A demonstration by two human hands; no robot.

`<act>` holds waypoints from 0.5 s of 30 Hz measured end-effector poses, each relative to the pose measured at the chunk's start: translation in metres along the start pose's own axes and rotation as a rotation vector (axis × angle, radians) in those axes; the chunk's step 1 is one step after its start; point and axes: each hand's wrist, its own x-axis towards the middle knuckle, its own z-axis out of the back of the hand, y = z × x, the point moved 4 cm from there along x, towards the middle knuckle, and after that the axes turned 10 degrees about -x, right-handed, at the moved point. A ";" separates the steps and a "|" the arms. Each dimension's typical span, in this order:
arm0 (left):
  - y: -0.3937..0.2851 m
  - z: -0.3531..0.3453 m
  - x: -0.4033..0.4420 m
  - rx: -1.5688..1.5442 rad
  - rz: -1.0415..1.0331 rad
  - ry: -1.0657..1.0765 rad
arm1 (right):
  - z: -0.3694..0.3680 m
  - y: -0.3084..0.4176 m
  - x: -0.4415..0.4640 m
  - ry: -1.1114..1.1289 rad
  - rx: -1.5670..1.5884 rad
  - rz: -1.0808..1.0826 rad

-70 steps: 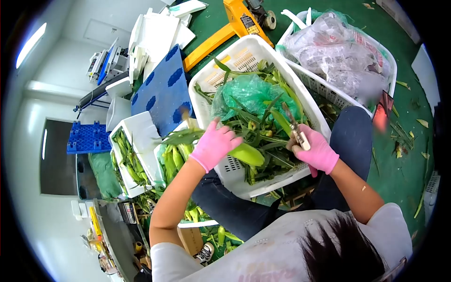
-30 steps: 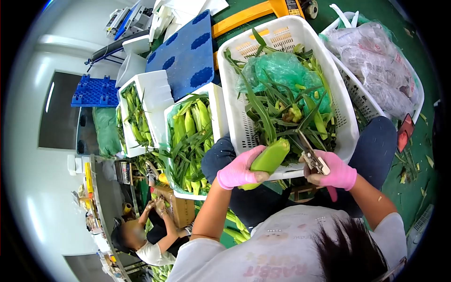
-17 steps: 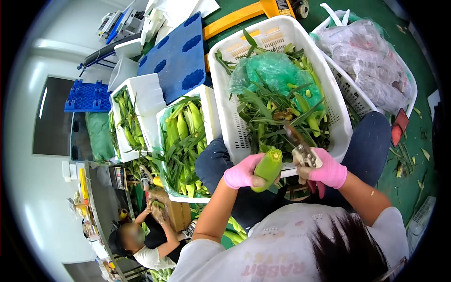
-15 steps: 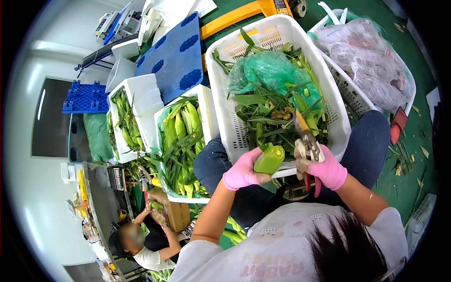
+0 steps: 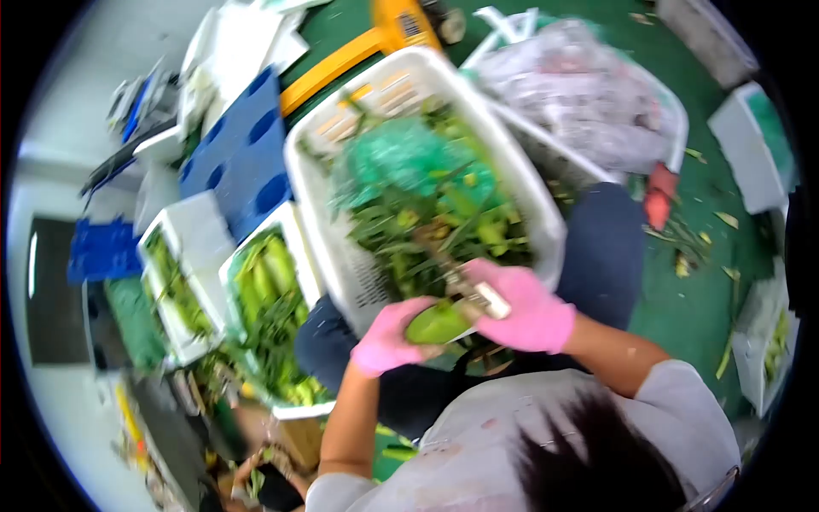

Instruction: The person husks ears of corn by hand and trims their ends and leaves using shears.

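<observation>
My left hand [image 5: 395, 339], in a pink glove, is closed around a green ear of corn [image 5: 438, 322] near the front edge of the white crate [image 5: 348, 294]. Pruning shears [image 5: 472, 290] are in my right hand [image 5: 522, 309], also pink-gloved; their blades point up and left over the crate. The right fingers are beside the corn's right end; whether they touch it is blurred. Inside the crate lie cut leaves [image 5: 401, 252] and a green plastic bag [image 5: 409, 158].
A foam box of corn [image 5: 269, 277] stands at left, a smaller one [image 5: 175, 294] beyond it. A crate of clear bags [image 5: 580, 94] is at upper right. Behind are a blue pallet [image 5: 235, 162] and yellow pallet jack [image 5: 333, 68]. A co-worker's hands [image 5: 269, 456] show at lower left.
The view has swung to the right. My right hand with the shears has come close to the corn in my left hand. The corn now lies more sideways, its end beside my right fingers.
</observation>
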 end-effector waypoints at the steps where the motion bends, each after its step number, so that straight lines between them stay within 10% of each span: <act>1: 0.003 -0.003 0.003 -0.041 -0.018 0.002 | -0.004 -0.008 -0.003 -0.034 -0.004 0.043; 10: 0.035 -0.036 0.015 -0.516 0.021 -0.018 | -0.010 -0.029 -0.014 0.002 0.684 -0.079; 11: 0.046 -0.030 0.000 -0.333 0.036 -0.140 | -0.010 -0.031 -0.024 0.091 0.839 -0.465; 15: 0.009 -0.025 0.017 0.064 -0.285 -0.603 | -0.019 -0.036 -0.013 -0.148 0.902 -0.370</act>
